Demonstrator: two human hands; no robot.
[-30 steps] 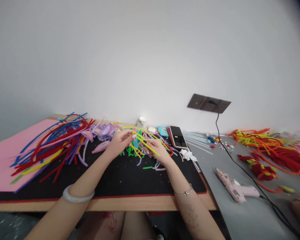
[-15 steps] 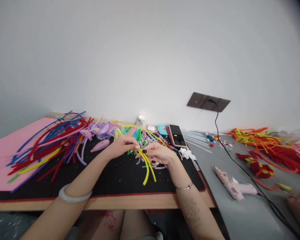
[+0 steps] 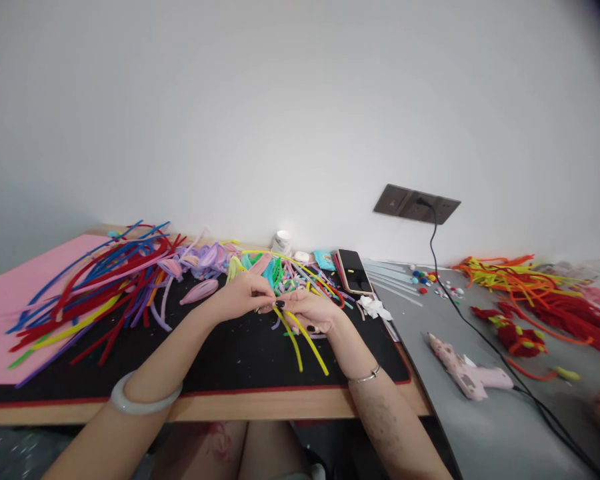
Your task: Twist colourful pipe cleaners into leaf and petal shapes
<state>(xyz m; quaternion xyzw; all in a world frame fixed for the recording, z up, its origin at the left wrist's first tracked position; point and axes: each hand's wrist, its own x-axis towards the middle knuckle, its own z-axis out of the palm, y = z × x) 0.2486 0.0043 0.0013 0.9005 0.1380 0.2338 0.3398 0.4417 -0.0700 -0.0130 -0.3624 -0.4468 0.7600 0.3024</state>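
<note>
Yellow pipe cleaners are pinched between my two hands above the black mat, two free ends spreading down toward the mat's front edge. My left hand is closed at their upper end, thumb and fingertips pressed together. Closed beside it, fingertips almost touching, my right hand grips the same pipe cleaners just below. The join between them is partly hidden by the fingers. Behind my hands lie short pastel pipe cleaner pieces and looped lilac and pink shapes.
Long red, blue and purple pipe cleaners lie at left across a pink sheet. A phone and crumpled tissue are right of the mat. A pink glue gun rests on the grey table, its cord running to the wall socket.
The yellow free ends have swung to the right and spread wider apart. Both hands have shifted slightly, with the fingers regripping near the join.
</note>
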